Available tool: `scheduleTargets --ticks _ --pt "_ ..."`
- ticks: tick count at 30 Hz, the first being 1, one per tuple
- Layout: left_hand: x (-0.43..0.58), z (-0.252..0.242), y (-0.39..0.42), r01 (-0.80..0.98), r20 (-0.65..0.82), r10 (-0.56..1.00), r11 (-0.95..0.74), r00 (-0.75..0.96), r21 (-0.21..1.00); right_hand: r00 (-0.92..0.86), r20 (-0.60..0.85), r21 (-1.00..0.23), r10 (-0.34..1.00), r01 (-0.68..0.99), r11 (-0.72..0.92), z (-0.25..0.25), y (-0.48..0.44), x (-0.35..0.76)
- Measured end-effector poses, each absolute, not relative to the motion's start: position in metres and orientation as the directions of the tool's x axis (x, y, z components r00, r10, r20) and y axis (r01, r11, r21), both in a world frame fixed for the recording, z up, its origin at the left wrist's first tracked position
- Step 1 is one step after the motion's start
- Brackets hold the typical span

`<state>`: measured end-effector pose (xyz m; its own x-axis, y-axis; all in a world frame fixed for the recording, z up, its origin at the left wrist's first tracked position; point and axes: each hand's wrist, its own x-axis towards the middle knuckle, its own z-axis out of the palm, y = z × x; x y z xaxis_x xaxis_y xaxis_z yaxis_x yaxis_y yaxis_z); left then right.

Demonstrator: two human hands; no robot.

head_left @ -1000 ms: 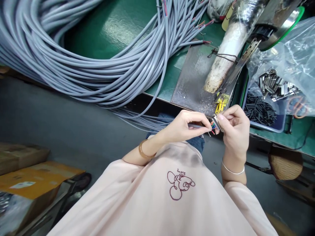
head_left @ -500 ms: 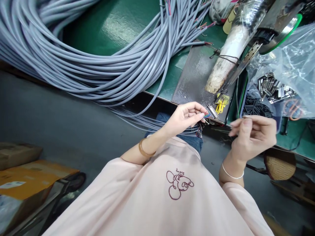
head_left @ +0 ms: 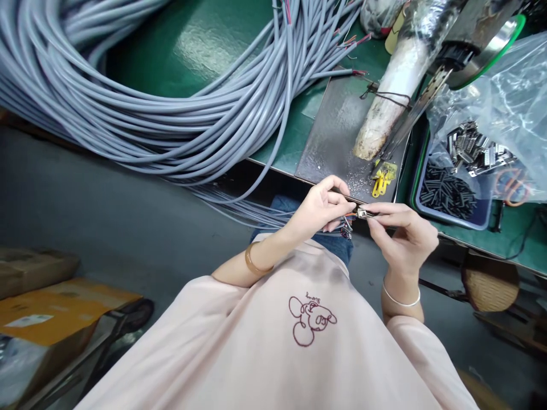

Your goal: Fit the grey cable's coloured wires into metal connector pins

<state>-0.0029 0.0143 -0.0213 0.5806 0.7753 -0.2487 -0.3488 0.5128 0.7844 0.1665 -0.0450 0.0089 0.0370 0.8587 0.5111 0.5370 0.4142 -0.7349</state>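
Note:
My left hand (head_left: 325, 206) pinches thin coloured wires (head_left: 351, 214) at a cable end, just past the table's front edge. Against them, the fingertips of my right hand (head_left: 401, 229) are closed on a small metal connector (head_left: 363, 213). The two hands nearly meet, with the connector between them. Below my left hand, several grey cables (head_left: 282, 215) with metal-tipped ends (head_left: 346, 230) hang across my lap. How the wires join the connector is too small to tell.
A large bundle of grey cable (head_left: 171, 136) lies on the green table (head_left: 213, 40). By the metal plate (head_left: 325, 128) are a white-wrapped tool (head_left: 384, 102) and a yellow clip-like piece (head_left: 382, 185). A blue bin (head_left: 481, 219) of black tubes (head_left: 447, 191) and metal connectors (head_left: 474, 148) stands right.
My right hand has moved left from beside the bin to the wires and now grips the connector alongside my left hand. The left hand keeps almost the same place.

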Motion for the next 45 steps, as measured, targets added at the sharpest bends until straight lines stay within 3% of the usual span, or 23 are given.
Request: scheduleTargets --ticks 3,9,16,18,21,25,27,29,32,36,40,45 --pt "-0.004 -0.020 0.014 -0.324 -0.231 0.780 0.482 0.581 0.814 0.026 0.509 -0.721 0.860 0.559 0.410 0.009 -0.046 0.164" --pt "-0.012 -0.022 0.013 -0.258 -0.122 0.804 0.325 0.583 0.910 0.184 0.444 -0.764 0.877 0.590 0.263 0.010 -0.044 0.166" --pt "-0.010 -0.021 0.001 -0.105 0.009 0.867 0.050 0.498 0.993 0.247 0.445 -0.782 0.861 0.575 0.239 0.016 -0.038 0.166" --pt "-0.011 -0.017 0.001 -0.085 -0.049 0.809 0.121 0.585 0.989 0.238 0.393 -0.805 0.888 0.555 0.208 0.017 -0.036 0.166" --pt "-0.014 -0.013 0.007 -0.132 -0.166 0.655 0.380 0.737 0.915 0.285 0.313 -0.856 0.906 0.498 0.138 0.016 -0.035 0.167" --pt "-0.019 -0.014 0.014 -0.223 -0.202 0.601 0.556 0.774 0.801 0.451 0.452 -0.825 0.769 0.539 0.169 0.014 -0.047 0.170" --pt "-0.019 -0.015 0.016 -0.240 -0.205 0.599 0.578 0.774 0.780 0.420 0.475 -0.765 0.773 0.631 0.128 0.013 -0.054 0.172" --pt "-0.018 -0.015 0.015 -0.244 -0.206 0.599 0.582 0.774 0.776 0.345 0.391 -0.740 0.853 0.669 0.069 0.012 -0.059 0.172" --pt "-0.017 -0.016 0.013 -0.234 -0.211 0.609 0.567 0.765 0.790 0.268 0.203 -0.814 0.942 0.580 0.011 0.009 -0.057 0.172" --pt "-0.017 -0.017 0.011 -0.221 -0.222 0.632 0.544 0.742 0.810 0.312 0.087 -0.900 0.946 0.431 -0.059 0.001 -0.051 0.173" --pt "-0.017 -0.016 0.011 -0.207 -0.227 0.629 0.540 0.744 0.816 0.334 0.046 -0.930 0.941 0.359 -0.082 -0.004 -0.051 0.173" --pt "-0.012 -0.015 0.007 -0.235 -0.217 0.674 0.512 0.706 0.826 0.310 0.102 -0.898 0.945 0.438 -0.046 -0.007 -0.056 0.166"
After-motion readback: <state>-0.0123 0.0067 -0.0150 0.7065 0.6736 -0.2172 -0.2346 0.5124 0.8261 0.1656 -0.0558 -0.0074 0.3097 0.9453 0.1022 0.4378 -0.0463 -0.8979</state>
